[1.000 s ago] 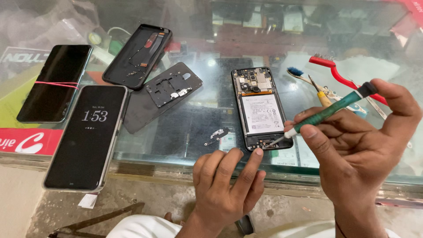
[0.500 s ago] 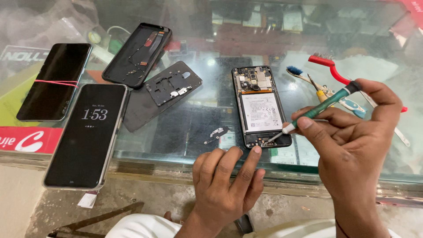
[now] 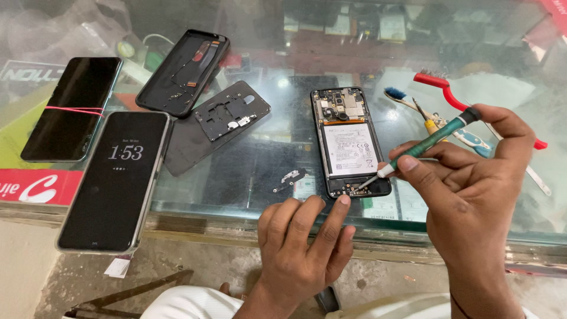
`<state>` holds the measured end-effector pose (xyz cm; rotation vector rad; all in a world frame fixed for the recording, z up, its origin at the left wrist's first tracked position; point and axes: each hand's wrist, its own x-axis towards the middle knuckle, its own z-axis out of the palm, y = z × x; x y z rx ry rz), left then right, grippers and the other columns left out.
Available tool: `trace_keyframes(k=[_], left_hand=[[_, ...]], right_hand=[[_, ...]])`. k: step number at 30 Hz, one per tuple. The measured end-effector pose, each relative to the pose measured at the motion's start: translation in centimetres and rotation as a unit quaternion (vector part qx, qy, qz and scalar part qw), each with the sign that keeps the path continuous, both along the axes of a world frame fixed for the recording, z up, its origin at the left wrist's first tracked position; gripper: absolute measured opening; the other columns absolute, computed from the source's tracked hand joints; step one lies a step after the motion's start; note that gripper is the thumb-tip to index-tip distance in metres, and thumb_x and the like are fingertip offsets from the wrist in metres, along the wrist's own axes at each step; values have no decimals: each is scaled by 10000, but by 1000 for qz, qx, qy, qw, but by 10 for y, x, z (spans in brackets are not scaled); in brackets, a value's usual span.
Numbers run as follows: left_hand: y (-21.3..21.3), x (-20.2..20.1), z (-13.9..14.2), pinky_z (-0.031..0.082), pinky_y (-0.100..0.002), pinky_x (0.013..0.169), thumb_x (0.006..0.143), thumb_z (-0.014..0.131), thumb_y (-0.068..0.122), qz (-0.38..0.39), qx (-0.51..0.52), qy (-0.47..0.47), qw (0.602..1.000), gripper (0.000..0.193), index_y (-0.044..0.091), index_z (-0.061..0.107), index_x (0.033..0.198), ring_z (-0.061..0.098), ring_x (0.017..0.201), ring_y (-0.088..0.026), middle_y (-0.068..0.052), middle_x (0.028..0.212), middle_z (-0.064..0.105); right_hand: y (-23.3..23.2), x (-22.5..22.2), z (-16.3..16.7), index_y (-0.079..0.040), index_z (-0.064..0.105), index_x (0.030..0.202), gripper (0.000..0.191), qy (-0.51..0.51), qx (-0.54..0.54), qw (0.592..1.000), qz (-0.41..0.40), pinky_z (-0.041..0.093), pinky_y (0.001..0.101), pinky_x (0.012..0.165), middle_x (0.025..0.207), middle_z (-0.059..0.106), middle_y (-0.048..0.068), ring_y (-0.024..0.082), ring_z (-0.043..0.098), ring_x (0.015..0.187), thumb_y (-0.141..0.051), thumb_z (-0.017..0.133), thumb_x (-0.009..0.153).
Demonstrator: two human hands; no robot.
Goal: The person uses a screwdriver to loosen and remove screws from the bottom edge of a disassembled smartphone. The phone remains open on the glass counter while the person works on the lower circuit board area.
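The glass worktop carries an opened phone at centre, a small loose part at its 8 o'clock, a back cover and case at 10, two dark phones at 9, brushes at 2.

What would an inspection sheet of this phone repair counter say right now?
Surface: glass counter top, goods visible beneath.
Job's things: opened black phone, battery exposed; green-handled screwdriver, tip at the phone's lower end.
Clutter: two intact dark phones, black back cover, black inner plate, red-handled brush, blue brush.
Grippers: right hand holds the screwdriver; left hand touches the phone's bottom edge.
Cables: nothing seen.
Surroundings: concrete ledge.
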<state>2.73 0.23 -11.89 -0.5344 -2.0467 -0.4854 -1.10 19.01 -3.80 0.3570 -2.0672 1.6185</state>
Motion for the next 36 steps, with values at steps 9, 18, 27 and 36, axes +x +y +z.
trace_keyframes(k=[9,18,27,36], left_hand=[[1,1,-1,436,-426,956,1051,630,343,7,0,6,1000,333,156,716,1313,527,1120,-239,-58,1169,621],[1,-2,0,436,-427,950,1049,633,345,12,-4,19,1000,326,153,723,1296,526,1117,-241,-59,1170,619],[0,-1,0,438,-425,947,1051,632,343,9,-2,12,1000,328,152,729,1300,529,1118,-242,-61,1165,625],[1,-1,-2,435,-430,954,1054,615,353,13,-4,9,1000,333,154,725,1297,523,1121,-242,-61,1161,621]], right_hand=[[0,0,0,0,183,1445,682,-15,-23,1000,1,618,325,929,1007,708,247,242,744,950,81,658,962],[4,-2,-6,8,177,1451,681,3,0,1000,8,621,350,1006,974,727,259,249,761,963,98,681,1002],[2,-2,-2,-5,183,1437,686,-22,-44,999,15,617,326,943,1008,709,249,230,750,937,90,658,950],[6,-2,-9,-4,182,1447,670,-8,-18,1000,17,617,324,978,1017,724,276,229,755,913,103,669,1000]])
